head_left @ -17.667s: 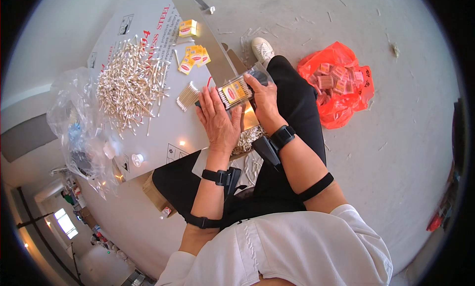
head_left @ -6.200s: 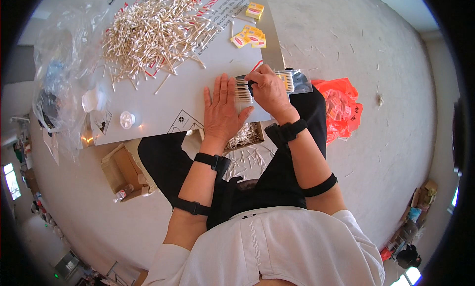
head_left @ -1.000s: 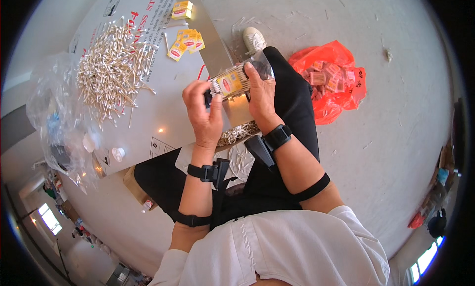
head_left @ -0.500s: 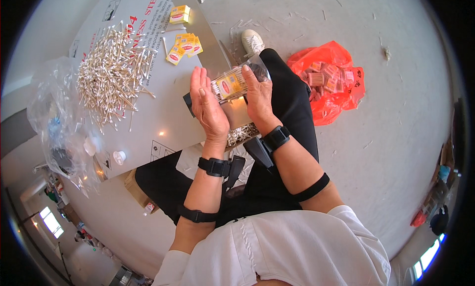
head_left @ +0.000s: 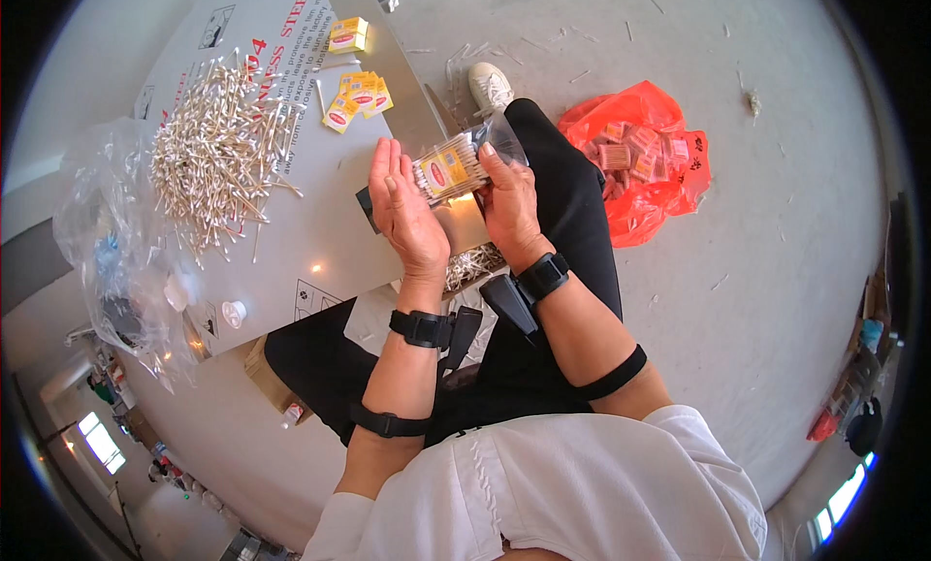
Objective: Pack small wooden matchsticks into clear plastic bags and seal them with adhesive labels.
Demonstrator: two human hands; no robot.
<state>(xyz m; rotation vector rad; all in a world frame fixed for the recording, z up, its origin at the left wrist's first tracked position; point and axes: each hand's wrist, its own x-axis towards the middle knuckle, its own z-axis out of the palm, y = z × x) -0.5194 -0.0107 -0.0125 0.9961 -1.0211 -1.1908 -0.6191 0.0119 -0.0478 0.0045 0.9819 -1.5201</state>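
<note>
Concrete floor is spreading around the grey board at upper left. Your right hand is gripping the clear, yellow-labelled packet of sticks at upper centre, lying lengthwise toward upper right; your left hand is flat against its end.

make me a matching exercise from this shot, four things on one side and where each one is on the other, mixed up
Things:
1. pack of cotton swabs
2. loose swab pile
3. red bag
4. white shoe

Places:
a. on the floor, holding small filled packs
b. spread across the white board
c. between the left hand and right hand
d. on the floor just beyond the dark trouser leg

Pairs: 1-c, 2-b, 3-a, 4-d
</note>
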